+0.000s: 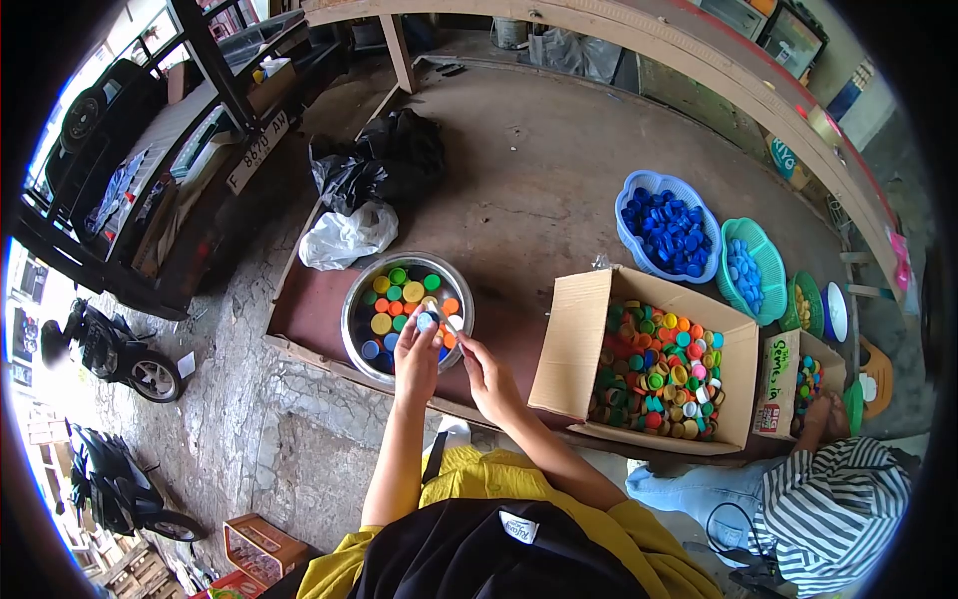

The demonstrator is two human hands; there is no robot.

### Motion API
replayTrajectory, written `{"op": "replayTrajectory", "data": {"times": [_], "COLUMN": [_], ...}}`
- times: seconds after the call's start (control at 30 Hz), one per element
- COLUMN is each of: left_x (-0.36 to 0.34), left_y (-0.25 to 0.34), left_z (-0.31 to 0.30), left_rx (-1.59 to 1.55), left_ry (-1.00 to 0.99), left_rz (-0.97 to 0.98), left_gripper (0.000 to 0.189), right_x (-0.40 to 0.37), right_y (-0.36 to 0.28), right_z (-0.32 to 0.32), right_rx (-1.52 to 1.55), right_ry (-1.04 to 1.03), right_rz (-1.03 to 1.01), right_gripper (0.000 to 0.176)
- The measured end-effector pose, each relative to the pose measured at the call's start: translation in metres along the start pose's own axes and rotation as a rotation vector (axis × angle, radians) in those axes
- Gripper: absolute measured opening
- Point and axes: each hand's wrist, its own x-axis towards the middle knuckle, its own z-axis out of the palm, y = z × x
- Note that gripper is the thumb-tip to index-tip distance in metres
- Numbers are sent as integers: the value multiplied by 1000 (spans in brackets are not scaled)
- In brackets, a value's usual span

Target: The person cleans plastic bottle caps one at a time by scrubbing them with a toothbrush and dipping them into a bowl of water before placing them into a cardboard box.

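Observation:
My left hand (415, 364) is closed around a light blue bottle cap (425, 320), held up over the steel bowl (361, 276). My right hand (491, 377) grips a thin, pale tool (449, 323), its far end close to the cap; I cannot make out its exact kind. Green, orange, yellow, blue and white bottle caps (413, 292) lie in the bowl beneath both hands. To the right stands an open cardboard box (571, 344) holding many mixed caps (659, 374).
Beyond the box are a blue basket (627, 236) of dark blue caps and a green basket (768, 258) of light blue caps. Black (384, 155) and white (349, 236) plastic bags lie behind the bowl. At right, a person in a striped shirt (838, 509) reaches into a smaller box (778, 374).

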Motion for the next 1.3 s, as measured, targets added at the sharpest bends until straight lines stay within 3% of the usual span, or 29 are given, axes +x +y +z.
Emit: {"op": "replayTrajectory", "data": {"times": [0.03,0.17,0.3,0.4,0.5,0.67,0.73,0.87,0.97,1.07,1.1,1.2,1.23,1.27,1.3], "left_x": [0,-1,-5,0,1,-2,3,9,4,15,10,5,11,12,12], "left_y": [0,2,12,13,16,17,16,13,16,5,11,23,22,18,18], "left_z": [0,3,4,-7,-12,-16,-19,-34,-18,-59,-42,-8,-26,-30,-24], "left_rx": [0,616,1049,1008,773,659,599,441,121,-68,-38,93,85,82,79], "left_ry": [-6,30,49,75,68,193,150,126,97,-160,-21,140,43,50,56], "left_rz": [12,281,429,369,231,126,105,-24,-64,-191,-206,-144,-182,-191,-194], "left_gripper": [43,38,34,29,33,35,36,38,41,44,45,42,42,42,42], "right_x": [1,1,-1,-2,-4,12,5,13,1,16,15,5,9,16,17], "right_y": [-1,-6,-4,-5,-1,0,-5,-3,1,7,14,-2,-1,5,-1], "right_z": [0,-2,-3,-5,-3,-11,1,4,12,3,1,0,-4,-4,-3], "right_rx": [-1,-27,-72,-202,-309,-225,-152,-228,-326,-329,-383,-491,-552,-515,-514], "right_ry": [10,5,-23,-33,-93,-1,-21,86,-37,66,75,-74,-118,-32,-10], "right_rz": [-15,-24,-43,-68,-115,-128,-248,-202,-268,-154,-234,-350,-208,-300,-265], "right_gripper": [32,33,35,38,38,38,38,45,49,53,56,55,54,55,54]}}
